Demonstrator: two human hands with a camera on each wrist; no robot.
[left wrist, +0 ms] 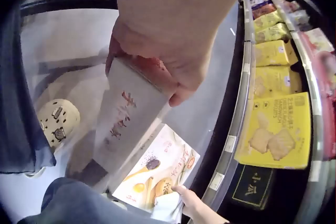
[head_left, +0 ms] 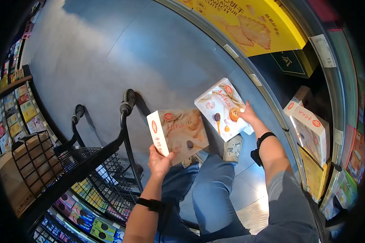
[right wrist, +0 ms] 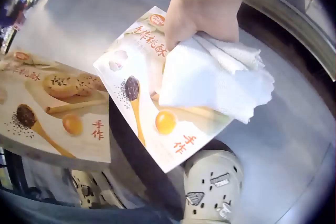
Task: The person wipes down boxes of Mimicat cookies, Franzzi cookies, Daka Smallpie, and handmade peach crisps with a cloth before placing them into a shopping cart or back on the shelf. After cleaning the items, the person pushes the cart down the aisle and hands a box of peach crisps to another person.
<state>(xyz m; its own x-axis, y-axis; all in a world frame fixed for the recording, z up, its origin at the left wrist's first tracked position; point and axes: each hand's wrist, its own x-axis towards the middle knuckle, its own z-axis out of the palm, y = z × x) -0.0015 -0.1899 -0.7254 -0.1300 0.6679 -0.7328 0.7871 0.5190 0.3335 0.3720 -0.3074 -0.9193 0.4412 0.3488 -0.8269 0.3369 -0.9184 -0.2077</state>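
Observation:
The left hand (head_left: 159,162) grips one end of a pastry box (head_left: 186,133), whose white side with red lettering faces up toward the head view. In the left wrist view the fingers and thumb of that hand (left wrist: 160,58) span the box end (left wrist: 123,108). A second box of the same print (head_left: 221,107) is tilted beside the first, its front showing. The right hand (head_left: 249,114) holds it at its edge, with a folded white cloth or tissue (right wrist: 215,74) between palm and box in the right wrist view.
A black cart (head_left: 123,133) with wire baskets stands at the left. On the right, a shelf holds a large yellow biscuit box (head_left: 251,28), a dark green box (head_left: 290,62) and similar white boxes (head_left: 312,125). Below are the person's legs and a clog (head_left: 232,149) on the grey floor (head_left: 150,52).

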